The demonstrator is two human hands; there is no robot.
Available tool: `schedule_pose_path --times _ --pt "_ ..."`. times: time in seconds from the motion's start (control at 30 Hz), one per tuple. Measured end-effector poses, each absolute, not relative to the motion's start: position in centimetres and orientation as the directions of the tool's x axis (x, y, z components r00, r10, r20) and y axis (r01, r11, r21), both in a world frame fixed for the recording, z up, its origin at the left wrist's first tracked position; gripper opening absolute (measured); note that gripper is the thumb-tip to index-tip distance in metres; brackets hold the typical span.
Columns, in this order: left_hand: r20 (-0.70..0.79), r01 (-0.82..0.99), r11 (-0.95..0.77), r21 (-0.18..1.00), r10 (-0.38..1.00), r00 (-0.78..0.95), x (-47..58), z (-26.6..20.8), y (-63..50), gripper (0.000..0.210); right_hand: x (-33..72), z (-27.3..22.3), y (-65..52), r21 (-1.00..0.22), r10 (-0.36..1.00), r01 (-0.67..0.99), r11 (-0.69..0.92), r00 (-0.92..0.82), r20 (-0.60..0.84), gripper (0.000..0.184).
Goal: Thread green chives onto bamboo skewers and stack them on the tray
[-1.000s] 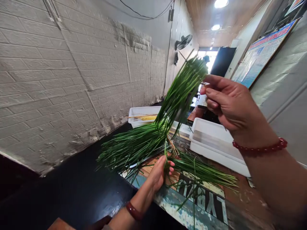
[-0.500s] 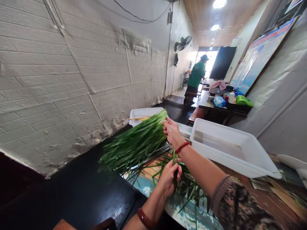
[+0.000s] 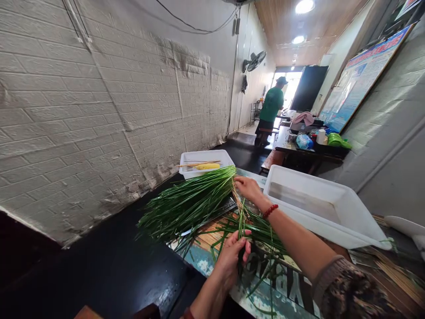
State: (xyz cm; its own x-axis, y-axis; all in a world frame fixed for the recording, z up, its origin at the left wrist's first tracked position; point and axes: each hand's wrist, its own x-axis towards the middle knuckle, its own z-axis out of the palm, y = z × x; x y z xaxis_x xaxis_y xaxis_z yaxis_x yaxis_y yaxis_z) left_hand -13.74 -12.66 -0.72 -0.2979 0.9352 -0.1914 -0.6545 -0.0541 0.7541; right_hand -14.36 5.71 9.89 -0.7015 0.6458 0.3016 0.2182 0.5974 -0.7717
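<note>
My left hand [image 3: 232, 254] is closed around a small bunch of garlic chives [image 3: 244, 221], holding it upright over the board, its pale straw-coloured ends up. The fingers of my right hand [image 3: 249, 189] are pinched together by those upper ends, and what they hold is hidden. A large pile of garlic chives [image 3: 192, 201] lies to the left, its cut ends towards my right hand. Beneath this pile, the edge of a metal tray or blade [image 3: 212, 216] shows partly. Loose chives [image 3: 262, 230] are spread on the wooden board [image 3: 207, 239] under my hands.
A white tub [image 3: 308, 226] stands to the right. Behind the pile, a smaller white tray [image 3: 189, 157] holds thin sticks and a yellow bundle [image 3: 207, 166]. Thin sticks [image 3: 398, 274] lie at lower right. A person in green [image 3: 272, 104] stands by a cluttered table [image 3: 285, 139] farther back.
My right hand has moved right, away from the large pile's ends. The pile's end has dropped lower, uncovering the yellow bundle. My left hand stays nearly in place.
</note>
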Motion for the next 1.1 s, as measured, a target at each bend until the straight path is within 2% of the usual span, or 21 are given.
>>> schedule_pose_path --times 0.17,0.3,0.37,0.53,0.67,0.77,0.9,1.0,1.1 --pt "-0.105 -0.535 -0.056 0.843 0.958 -0.266 -13.2 0.8 -13.6 0.046 -7.3 9.7 4.4 -0.83 0.744 0.2 0.521 -0.583 0.327 0.032" --pt "-0.086 -0.452 -0.013 0.892 0.976 -0.198 -11.5 2.4 -13.1 0.046 -1.0 6.6 1.9 -0.952 0.878 0.139 0.272 -0.44 0.187 0.037" --pt "-0.065 -0.397 -0.019 0.918 0.978 -0.197 -10.5 3.1 -12.5 0.046 0.9 5.2 0.9 -0.992 0.926 0.038 0.121 -0.365 0.099 0.043" --pt "0.037 -0.195 -0.077 0.978 0.98 -0.197 -9.4 4.7 -11.3 0.047 2.7 5.3 -0.4 -0.953 0.934 -0.275 -0.123 -0.356 -0.018 0.048" --pt "0.183 0.135 -0.164 0.977 0.972 -0.147 -9.5 5.9 -10.4 0.039 3.8 7.7 -0.8 -0.904 0.895 -0.401 -0.149 -0.442 0.049 0.046" --pt "0.26 0.435 -0.236 0.869 0.966 0.004 -9.3 7.0 -9.1 0.034 5.2 9.6 -1.1 -0.897 0.894 -0.437 -0.066 -0.425 0.141 0.041" --pt "0.289 0.7 -0.265 0.663 0.953 0.087 -9.3 9.0 -6.3 0.033 8.9 11.6 -0.1 -0.876 0.922 -0.476 0.07 -0.305 0.239 0.029" --pt "0.312 0.868 -0.209 0.45 0.948 0.066 -10.4 9.9 -4.5 0.034 13.1 11.7 1.5 -0.842 0.958 -0.529 0.108 -0.171 0.23 0.025" --pt "0.246 0.964 -0.154 0.218 0.964 0.099 -12.2 9.6 -4.1 0.039 17.1 9.2 2.3 -0.855 0.972 -0.518 0.014 -0.195 0.134 0.024"
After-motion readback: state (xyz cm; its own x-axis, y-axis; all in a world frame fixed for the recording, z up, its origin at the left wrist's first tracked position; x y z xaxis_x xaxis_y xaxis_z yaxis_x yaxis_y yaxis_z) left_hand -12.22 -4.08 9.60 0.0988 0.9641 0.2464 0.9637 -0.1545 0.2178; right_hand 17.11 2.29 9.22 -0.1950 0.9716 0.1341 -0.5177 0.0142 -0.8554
